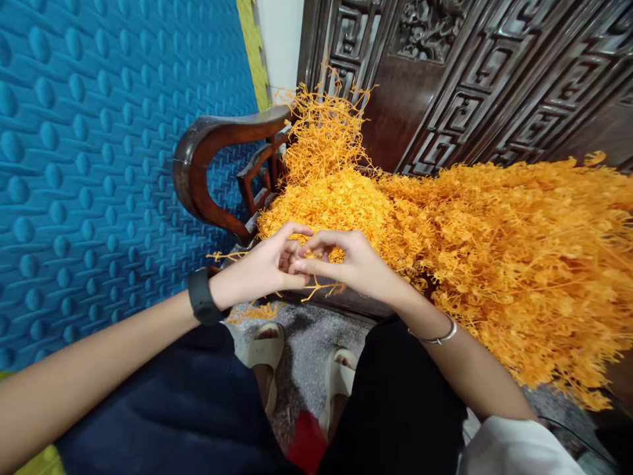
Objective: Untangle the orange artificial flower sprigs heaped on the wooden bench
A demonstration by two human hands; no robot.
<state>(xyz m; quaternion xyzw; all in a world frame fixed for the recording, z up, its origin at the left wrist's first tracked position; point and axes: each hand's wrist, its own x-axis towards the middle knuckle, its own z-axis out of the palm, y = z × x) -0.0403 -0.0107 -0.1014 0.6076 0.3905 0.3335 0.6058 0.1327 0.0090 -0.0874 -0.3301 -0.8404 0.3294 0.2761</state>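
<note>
My left hand [264, 264] and my right hand [346, 260] meet in front of a big heap of orange plastic branch sprigs [494, 251] piled on a carved wooden bench. Both hands are curled, fingertips pinched together on a thin orange sprig [321, 287] whose twigs hang below my fingers. A black watch band [202, 295] circles my left wrist and a silver bangle [440, 336] my right. A few loose orange bits [254, 311] lie by the bench edge under my left wrist.
The bench's curved dark armrest [208, 142] stands left of the heap, with its carved wooden back [469, 79] behind. A blue padded foam wall [99, 145] fills the left. My feet in pale sandals [267, 353] rest on grey floor [306, 343].
</note>
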